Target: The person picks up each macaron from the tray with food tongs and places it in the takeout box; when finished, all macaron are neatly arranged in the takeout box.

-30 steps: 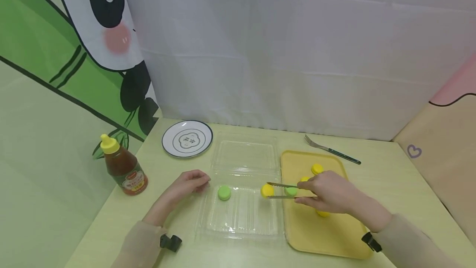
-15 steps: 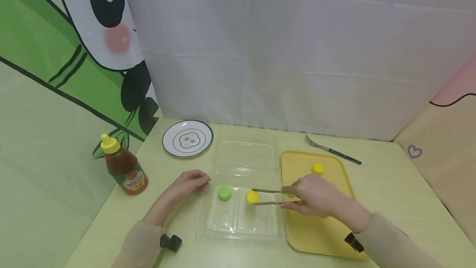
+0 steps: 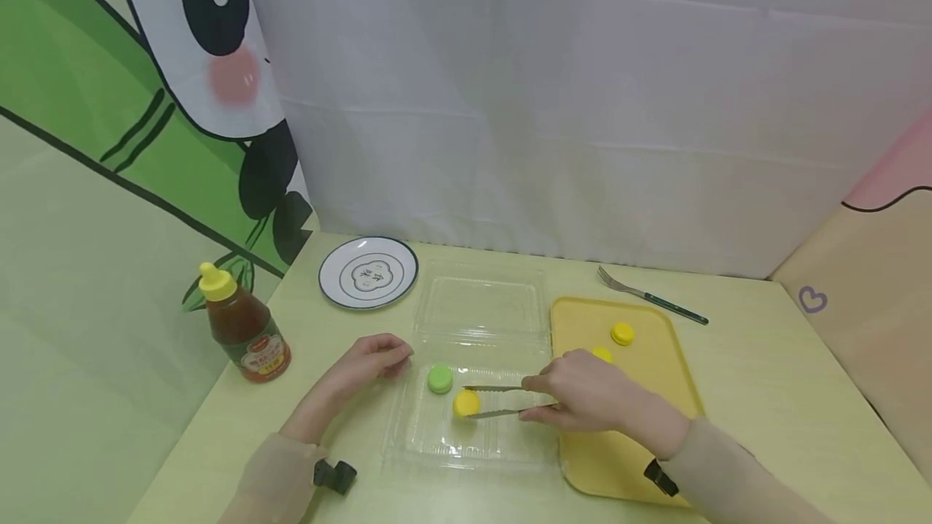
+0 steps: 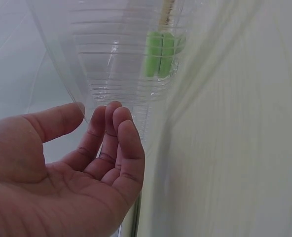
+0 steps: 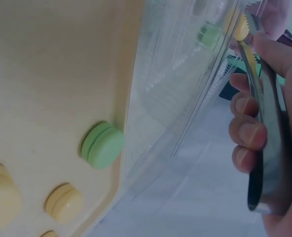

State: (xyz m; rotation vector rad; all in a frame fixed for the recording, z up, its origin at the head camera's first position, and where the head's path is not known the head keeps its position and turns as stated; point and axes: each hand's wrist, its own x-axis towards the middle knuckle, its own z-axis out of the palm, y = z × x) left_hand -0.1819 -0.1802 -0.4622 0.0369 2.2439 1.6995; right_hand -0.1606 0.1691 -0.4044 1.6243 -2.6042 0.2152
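In the head view, my right hand [image 3: 582, 390] grips metal tongs [image 3: 502, 388], their tips around a yellow macaron [image 3: 467, 403] over the left part of a clear plastic container [image 3: 502, 447]. Just left of and behind it, a green macaron [image 3: 440, 379] sits in the container. My left hand [image 3: 374, 358] stays at the container's left edge, fingers loosely bent. In the left wrist view, the thumb tip meets the clear rim; whether the fingers press it I cannot tell. The right wrist view shows the right fingers wrapped round the tongs [image 5: 269, 143].
A yellow tray [image 3: 619, 467] at the right holds yellow macarons [image 3: 622, 334] and a green macaron [image 5: 104, 145]. Behind it lies a fork [image 3: 651, 295]. The container's lid [image 3: 480, 306] lies open at the back, near a plate [image 3: 367, 273]. A sauce bottle [image 3: 247, 326] stands far left.
My right hand has moved left and slightly nearer, carrying the yellow macaron in the tongs from the container's right edge toward the green macaron. My left hand has stayed in place.
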